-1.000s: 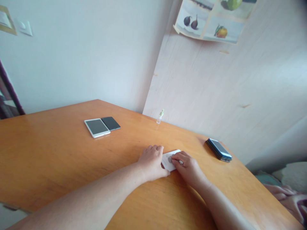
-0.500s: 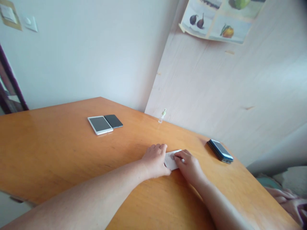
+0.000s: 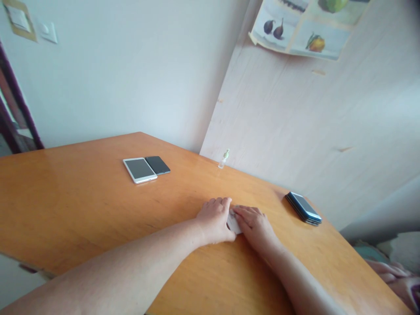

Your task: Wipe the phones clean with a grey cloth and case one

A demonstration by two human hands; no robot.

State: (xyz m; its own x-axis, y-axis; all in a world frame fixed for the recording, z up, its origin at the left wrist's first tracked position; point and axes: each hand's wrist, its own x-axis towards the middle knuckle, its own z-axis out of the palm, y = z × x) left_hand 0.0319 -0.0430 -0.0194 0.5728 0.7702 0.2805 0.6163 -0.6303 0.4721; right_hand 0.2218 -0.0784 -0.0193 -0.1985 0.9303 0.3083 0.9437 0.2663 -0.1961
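A flat white phone-sized slab (image 3: 233, 222) lies on the wooden table between my hands; its kind is not clear, as both hands cover much of it. My left hand (image 3: 217, 219) is closed around its left end, thumb at the near side and fingers at the far side. My right hand (image 3: 257, 225) rests over the slab's right part, its fingers held together and pressed down near the far edge. Whatever may be under those fingers is hidden.
A white tablet (image 3: 140, 169) and a dark one (image 3: 158, 165) lie side by side at the left back. A small clear pump bottle (image 3: 223, 159) stands near the table's (image 3: 183, 192) back edge. At the right is a stack of phones (image 3: 303, 208).
My right hand has gone from a pinch with a small white bit at its fingers to lying flatter over the slab, covering more of it. My left hand keeps its hold.
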